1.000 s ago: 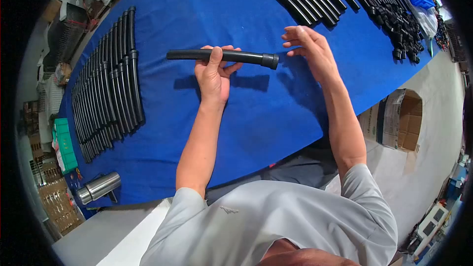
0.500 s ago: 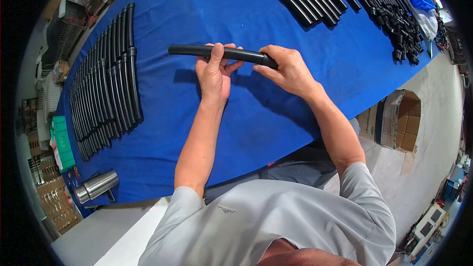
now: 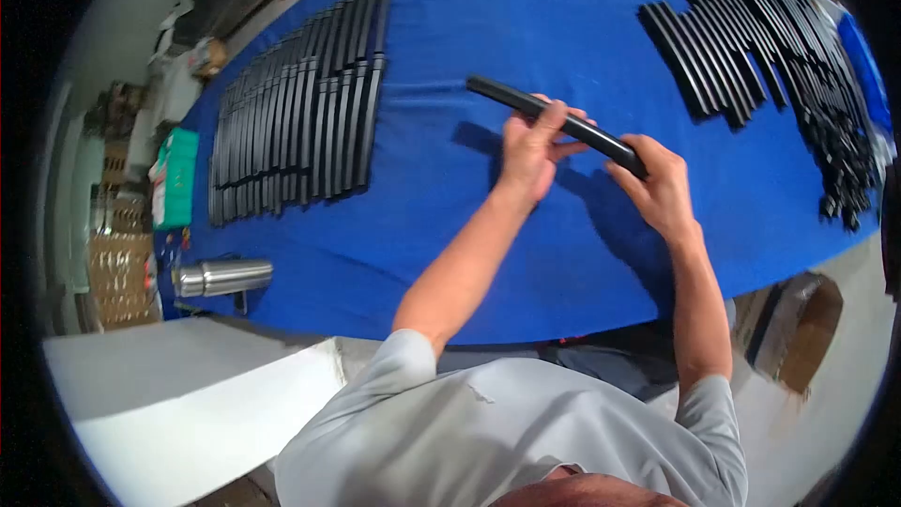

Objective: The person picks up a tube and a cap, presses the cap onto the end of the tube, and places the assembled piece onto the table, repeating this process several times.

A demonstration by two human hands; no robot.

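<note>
A black tube point(image 3: 587, 130) is held at a slant above the blue cloth, its upper end to the left and its lower end to the right. My left hand point(image 3: 533, 150) grips it around the middle, thumb on top and fingers beneath. Wrapped over the lower right end is my right hand point(image 3: 660, 183), which hides the tip of the tube. Rows of similar black tubes with fittings point(image 3: 300, 113) lie side by side on the left. More black tubes point(image 3: 709, 61) lie at the upper right, beside a pile of small black fittings point(image 3: 838, 169).
A blue cloth point(image 3: 441, 253) covers the table. A steel thermos point(image 3: 225, 277) lies on its side at the left edge, near a green crate point(image 3: 176, 178). A blue bin point(image 3: 865, 75) stands far right. An open cardboard box point(image 3: 798, 329) is below the table's right edge.
The view has swung left, so everything appears shifted to the right. The tube now slopes down to the right rather than lying nearly level. Both hands keep their hold on it.
</note>
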